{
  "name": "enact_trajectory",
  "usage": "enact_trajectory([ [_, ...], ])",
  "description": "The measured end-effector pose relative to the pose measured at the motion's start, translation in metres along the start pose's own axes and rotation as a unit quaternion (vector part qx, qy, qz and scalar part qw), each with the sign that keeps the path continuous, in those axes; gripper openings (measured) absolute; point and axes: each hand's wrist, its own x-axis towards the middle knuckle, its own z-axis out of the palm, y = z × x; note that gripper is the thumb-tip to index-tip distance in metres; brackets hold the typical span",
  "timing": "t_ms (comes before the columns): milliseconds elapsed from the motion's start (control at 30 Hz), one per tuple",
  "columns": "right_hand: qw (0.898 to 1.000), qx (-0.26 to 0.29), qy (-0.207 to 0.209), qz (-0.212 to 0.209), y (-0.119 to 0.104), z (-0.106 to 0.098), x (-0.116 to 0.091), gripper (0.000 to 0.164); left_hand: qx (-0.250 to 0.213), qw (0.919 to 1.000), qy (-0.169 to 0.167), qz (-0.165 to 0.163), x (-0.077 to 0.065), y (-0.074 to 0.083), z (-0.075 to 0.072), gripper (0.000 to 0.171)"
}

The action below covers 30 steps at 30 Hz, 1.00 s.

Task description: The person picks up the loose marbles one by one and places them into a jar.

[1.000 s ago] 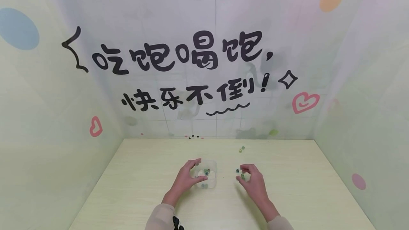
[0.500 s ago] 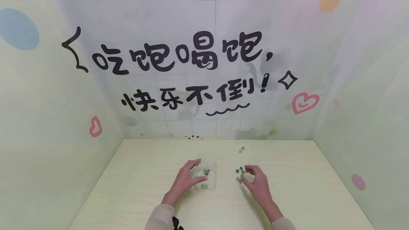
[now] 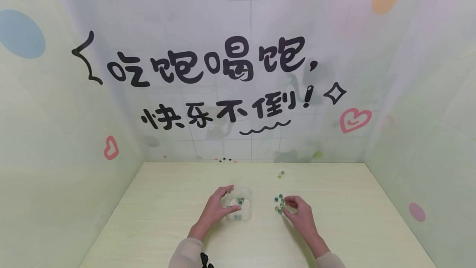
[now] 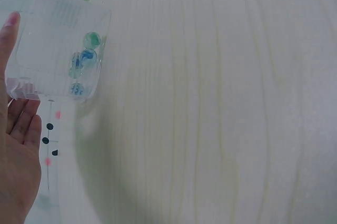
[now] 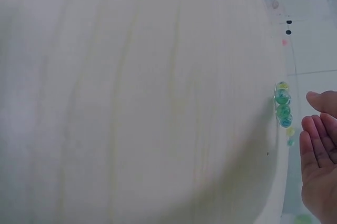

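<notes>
My left hand (image 3: 217,206) grips a clear plastic box (image 3: 246,212) from its left side, thumb on the near side and fingers toward the back. Inside the box lie several glass marbles (image 4: 88,56), blue and green, resting low against its wall in the left wrist view. To the right of the box is a loose cluster of green and blue marbles (image 5: 283,109) on the table. My right hand (image 3: 300,211) is just right of this cluster, its fingers and thumb slightly bent with the tips close to the marbles. The right wrist view shows a gap between thumb and fingers, with nothing held.
Two more marbles (image 3: 281,174) lie farther back, toward the rear wall. The pale wooden table (image 3: 171,189) is bounded by printed cloth walls (image 3: 208,20) at the back and both sides.
The right hand has drawn back a little to the right, uncovering more of the marble cluster, and its marbles sit slightly differently. The left hand and box have stayed in place.
</notes>
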Motion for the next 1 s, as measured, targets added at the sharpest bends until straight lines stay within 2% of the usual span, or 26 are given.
enact_trajectory([
  [433, 0.998, 0.019, -0.025, 0.049, 0.0036, 0.0021, 0.0012, 0.034, -0.008, 1.0000, 0.000, -0.001, -0.0013, -0.0002, 0.0000, 0.074],
  [1000, 0.997, 0.049, -0.024, 0.061, 0.0076, 0.0044, 0.0026, 0.029, -0.008, 1.0000, -0.002, -0.001, -0.0005, 0.0010, -0.0006, 0.076],
])
